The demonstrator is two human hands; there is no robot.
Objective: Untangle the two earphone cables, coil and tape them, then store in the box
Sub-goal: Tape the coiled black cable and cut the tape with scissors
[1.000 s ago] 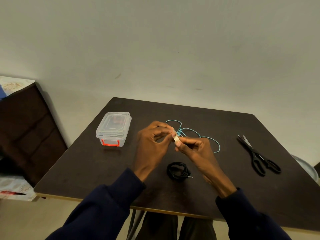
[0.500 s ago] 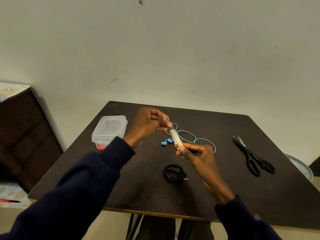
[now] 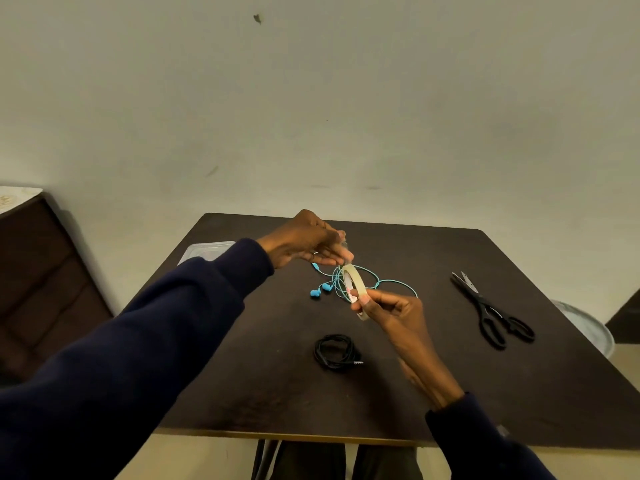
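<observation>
Cream tape roll (image 3: 354,289): held on edge above the table (image 3: 485,393), tilted, top leaning away from the person; red print shows on the inner core.
Right hand (image 3: 391,308): thumb and forefinger pinch the roll's lower rim; the other fingers are curled under; forearm enters from lower right.
Left hand (image 3: 304,242): raised beyond the roll, fingertips bunched, pinching what looks like the tape end (image 3: 344,252) just above the roll's top; detail blurred.
Blue earphone cable (image 3: 398,282): loose, uncoiled loops flat on the table, behind the roll; earbuds at the left end.
Black earphone cable (image 3: 334,351): tight coil, plug pointing right, nearer the person, apart from the blue one.
Box (image 3: 204,249): clear plastic, far left, mostly hidden by the left sleeve.
Scissors (image 3: 491,313): black handles toward the person, well to the right.
</observation>
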